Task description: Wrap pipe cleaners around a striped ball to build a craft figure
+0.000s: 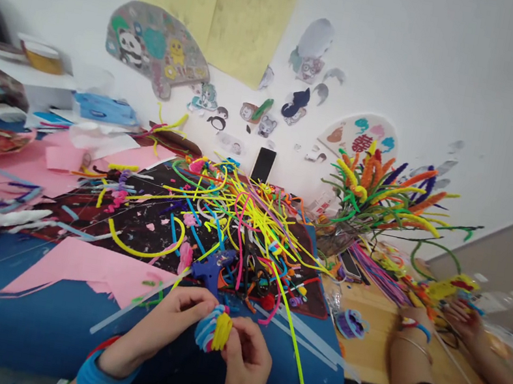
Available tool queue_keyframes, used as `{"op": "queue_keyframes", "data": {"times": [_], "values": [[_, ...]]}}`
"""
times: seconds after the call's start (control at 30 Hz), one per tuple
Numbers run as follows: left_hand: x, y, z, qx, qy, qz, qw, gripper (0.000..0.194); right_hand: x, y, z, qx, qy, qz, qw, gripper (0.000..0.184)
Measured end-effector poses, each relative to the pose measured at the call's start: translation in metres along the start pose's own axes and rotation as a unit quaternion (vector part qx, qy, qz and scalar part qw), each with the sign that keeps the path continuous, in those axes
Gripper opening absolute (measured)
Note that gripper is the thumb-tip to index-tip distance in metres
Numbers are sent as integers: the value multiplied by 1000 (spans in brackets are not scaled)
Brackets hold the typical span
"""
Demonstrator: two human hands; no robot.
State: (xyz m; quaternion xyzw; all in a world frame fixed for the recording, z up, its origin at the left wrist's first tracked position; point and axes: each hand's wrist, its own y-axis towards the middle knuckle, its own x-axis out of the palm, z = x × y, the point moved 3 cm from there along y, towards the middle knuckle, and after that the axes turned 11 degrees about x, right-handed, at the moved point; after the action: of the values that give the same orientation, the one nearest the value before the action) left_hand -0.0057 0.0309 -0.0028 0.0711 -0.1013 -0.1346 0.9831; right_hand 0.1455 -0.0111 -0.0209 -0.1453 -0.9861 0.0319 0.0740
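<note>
The left hand (178, 316) and right hand (250, 358) pinch a striped bundle (213, 329) in their fingers, likely shaping it, so the next move needs steady pressure.

You can read a red 囍 sign (362, 144) on the pale, fan-shaped panel (344, 132) (print on the blue, oblong packet (106, 107) is too small).

The coil (213, 329) looks fuzzy and matt, the glue gun (212, 268) plastic.
</note>
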Motion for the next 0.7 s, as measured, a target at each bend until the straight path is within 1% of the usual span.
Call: {"op": "queue_keyframes", "data": {"times": [0.13, 0.33, 0.47, 0.63, 0.7], "values": [[0, 1, -1, 3, 7, -3, 1000, 44, 3, 0, 0, 5, 11, 2, 1000, 17], [-1, -1, -3, 2, 11, -7, 1000, 42, 4, 0, 5, 34, 20, -4, 999, 23], [-1, -1, -5, 1, 10, -11, 1000, 41, 4, -1, 7, 30, 17, -19, 999, 23], [-1, 0, -4, -7, 11, 3, 1000, 41, 0, -1, -4, 21, -8, -46, 999, 18], [0, 0, -3, -9, 9, 4, 1000, 41, -3, 0, -8, 39, -4, -67, 997, 18]]}}
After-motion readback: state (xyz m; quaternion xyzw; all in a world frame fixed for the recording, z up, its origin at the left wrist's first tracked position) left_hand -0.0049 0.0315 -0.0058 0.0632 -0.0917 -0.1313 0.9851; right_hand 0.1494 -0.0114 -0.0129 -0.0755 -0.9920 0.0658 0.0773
